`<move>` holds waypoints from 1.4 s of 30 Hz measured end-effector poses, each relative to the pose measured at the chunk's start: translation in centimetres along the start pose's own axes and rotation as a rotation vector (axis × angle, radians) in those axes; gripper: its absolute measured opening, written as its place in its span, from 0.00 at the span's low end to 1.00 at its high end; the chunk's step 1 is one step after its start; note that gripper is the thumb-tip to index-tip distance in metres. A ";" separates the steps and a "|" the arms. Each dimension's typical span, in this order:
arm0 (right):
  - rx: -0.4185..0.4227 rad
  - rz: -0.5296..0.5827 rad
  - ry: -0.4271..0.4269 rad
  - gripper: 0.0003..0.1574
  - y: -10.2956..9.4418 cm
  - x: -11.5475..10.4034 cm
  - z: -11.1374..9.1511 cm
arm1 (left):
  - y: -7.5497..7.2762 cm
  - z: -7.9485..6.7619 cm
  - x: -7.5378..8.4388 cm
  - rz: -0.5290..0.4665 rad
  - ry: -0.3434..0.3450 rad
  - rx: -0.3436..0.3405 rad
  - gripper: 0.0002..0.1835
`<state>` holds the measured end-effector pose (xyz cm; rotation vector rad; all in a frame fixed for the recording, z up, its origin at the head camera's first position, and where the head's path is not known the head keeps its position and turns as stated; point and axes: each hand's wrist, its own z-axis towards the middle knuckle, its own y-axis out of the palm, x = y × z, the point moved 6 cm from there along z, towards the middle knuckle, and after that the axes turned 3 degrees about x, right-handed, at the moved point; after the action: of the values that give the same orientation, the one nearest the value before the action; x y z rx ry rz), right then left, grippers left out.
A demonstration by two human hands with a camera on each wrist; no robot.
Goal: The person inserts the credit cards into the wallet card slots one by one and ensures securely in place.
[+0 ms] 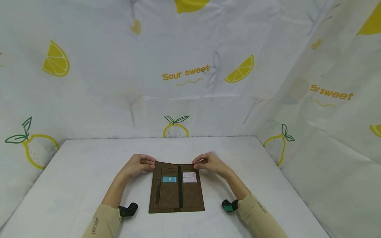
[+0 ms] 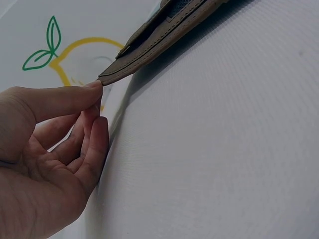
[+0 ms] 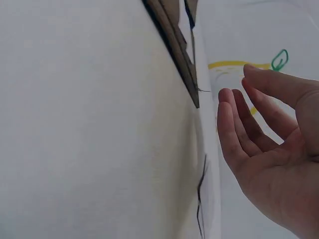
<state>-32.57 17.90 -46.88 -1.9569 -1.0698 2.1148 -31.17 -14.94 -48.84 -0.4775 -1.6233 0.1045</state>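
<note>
A brown long wallet lies opened out on the white table, with a dark strip down its fold. One slot of its left half holds a blue card; pale cards show in the right half. My left hand pinches the wallet's far left corner between thumb and fingers, and that corner is lifted in the left wrist view. My right hand hovers by the far right corner. In the right wrist view its fingers are loosely bent, with a gap between them and the wallet's tip.
Behind my right hand, a pale flat piece peeks out on the table. A white cloth with lemon prints hangs at the back and along the sides. Dark wrist-worn devices stick out from both sleeves.
</note>
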 end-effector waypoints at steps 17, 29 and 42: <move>0.359 0.043 0.059 0.28 -6.2 1.4 -1.7 | 0.2 -0.1 -0.4 0.014 -0.024 0.034 0.15; 0.412 -0.104 0.163 0.29 -6.5 3.5 -1.6 | 0.1 -0.2 -0.6 0.025 -0.027 0.045 0.15; 0.396 -0.297 0.190 0.34 -5.5 4.0 -0.9 | 0.3 0.1 -0.4 0.019 -0.035 0.044 0.15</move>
<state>-34.67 24.38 -47.36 -1.6556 -0.7775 1.7782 -31.23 -14.79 -49.33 -0.4597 -1.6475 0.1628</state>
